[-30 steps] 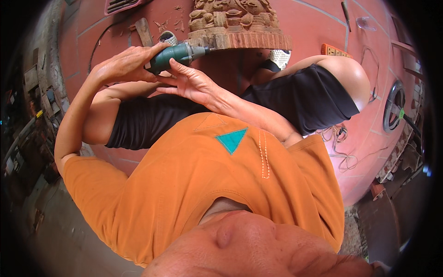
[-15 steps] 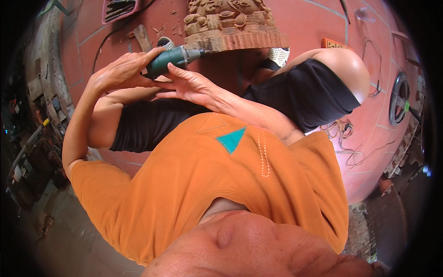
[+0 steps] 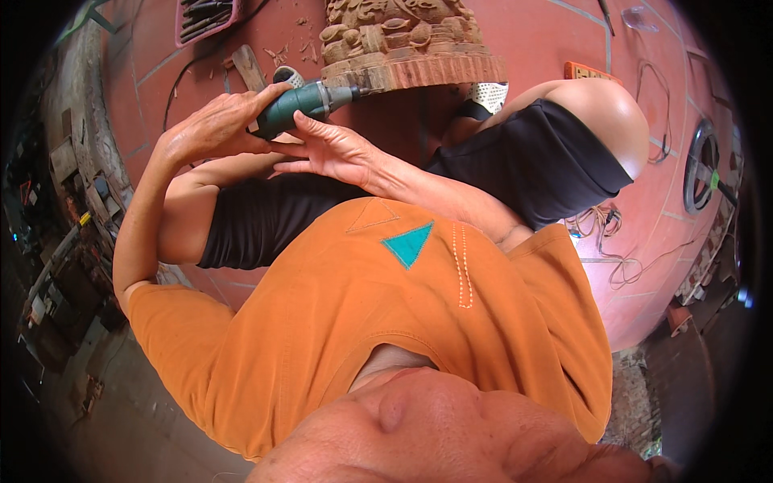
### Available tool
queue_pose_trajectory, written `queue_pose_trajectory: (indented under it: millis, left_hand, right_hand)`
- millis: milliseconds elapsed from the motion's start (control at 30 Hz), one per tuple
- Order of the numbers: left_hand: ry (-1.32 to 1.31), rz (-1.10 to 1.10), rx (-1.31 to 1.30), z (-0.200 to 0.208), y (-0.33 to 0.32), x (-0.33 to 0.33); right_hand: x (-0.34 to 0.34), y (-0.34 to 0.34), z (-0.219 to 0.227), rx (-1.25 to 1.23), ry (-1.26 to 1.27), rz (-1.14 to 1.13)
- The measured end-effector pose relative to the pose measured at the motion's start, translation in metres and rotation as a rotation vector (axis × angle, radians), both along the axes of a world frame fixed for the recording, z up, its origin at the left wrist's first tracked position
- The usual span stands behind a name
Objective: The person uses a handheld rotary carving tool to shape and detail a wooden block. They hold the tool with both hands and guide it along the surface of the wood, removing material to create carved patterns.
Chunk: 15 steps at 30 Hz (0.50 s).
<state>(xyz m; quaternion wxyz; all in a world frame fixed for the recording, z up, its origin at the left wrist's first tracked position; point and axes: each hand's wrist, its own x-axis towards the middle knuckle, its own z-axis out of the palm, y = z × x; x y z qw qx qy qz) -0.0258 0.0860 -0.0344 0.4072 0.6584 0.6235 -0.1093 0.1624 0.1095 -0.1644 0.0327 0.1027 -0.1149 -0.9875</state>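
My left hand (image 3: 221,125) is wrapped round the green body of a die grinder (image 3: 283,110), thumb along its top. The grinder's grey collar and narrow tip point right, toward the lower edge of a carved wooden piece (image 3: 403,48). Whether the tip touches the wood cannot be made out. My right hand (image 3: 336,151) lies just below the tool, palm up, with thumb and fingers stretched apart. Its thumb tip rests at or near the grinder's body, and its fingertips reach to the heel of my left hand.
A pink basket of carving tools (image 3: 208,20) stands at the far left, near a wooden mallet or handle (image 3: 248,66) and wood shavings. At right lie an orange power strip (image 3: 592,72), loose cords (image 3: 604,221) and a dark ring-shaped wheel (image 3: 702,165). My bent legs flank the carving.
Both hands and the grinder keep nearly the same pose. The whole view has shifted slightly; the carving shows no visible difference.
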Motion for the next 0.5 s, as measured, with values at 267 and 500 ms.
queue_pose_trajectory:
  millis: [267, 500]
  left_hand:
    - [0.012, 0.013, -0.020, -0.0015, 0.0014, -0.0026]
    - [-0.013, 0.034, 0.000, 0.0027, 0.0003, -0.0039]
  right_hand:
    - [-0.0032, 0.0000, -0.0032, -0.021, 0.007, 0.006]
    - [-0.0074, -0.0006, 0.0011, -0.005, 0.002, -0.003]
